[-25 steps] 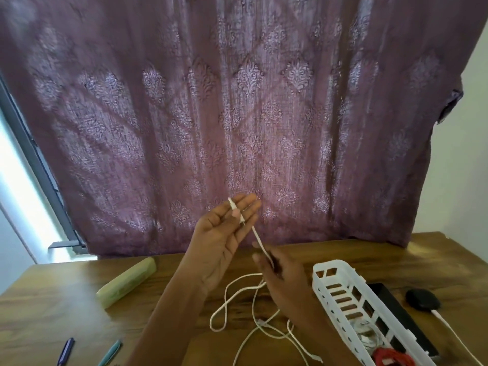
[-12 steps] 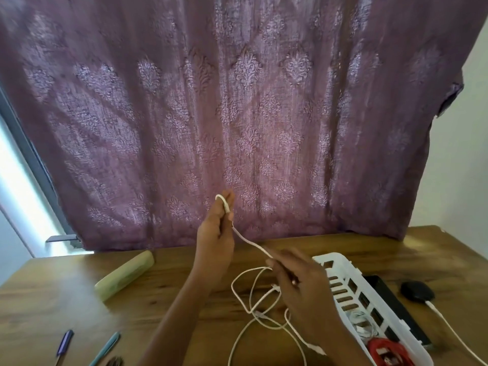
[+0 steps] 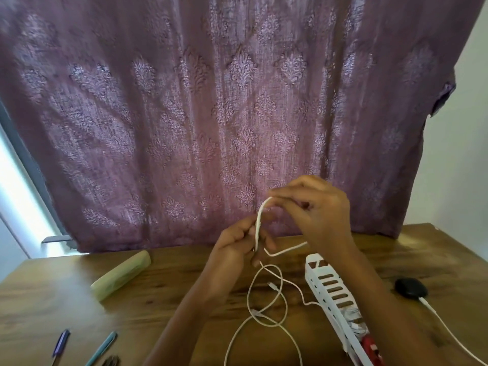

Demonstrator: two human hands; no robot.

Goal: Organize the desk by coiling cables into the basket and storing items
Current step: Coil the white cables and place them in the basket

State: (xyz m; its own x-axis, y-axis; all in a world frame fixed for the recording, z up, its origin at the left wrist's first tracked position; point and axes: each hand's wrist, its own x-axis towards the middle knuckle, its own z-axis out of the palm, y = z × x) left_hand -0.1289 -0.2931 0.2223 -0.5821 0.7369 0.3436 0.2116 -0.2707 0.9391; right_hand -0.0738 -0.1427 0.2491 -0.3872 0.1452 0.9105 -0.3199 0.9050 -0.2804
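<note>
Cable [image 3: 259, 220] is held above the desk [image 3: 158, 299], left of the basket [image 3: 326, 283]. Left hand [image 3: 237, 244] fingers curl round 1 loop; right hand [image 3: 319, 215] pinches the strand. Make equal wraps under light tension, and free the tangled slack first.

Left hand [image 3: 237, 241] low, right hand [image 3: 319, 215] above; both raised, pinching cable [image 3: 258, 224].

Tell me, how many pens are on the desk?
2. A purple pen lies at the front left of the desk, a teal pen just right of it. A dark thing at the picture's bottom edge, beside the teal pen, is cut off and may be another.
</note>
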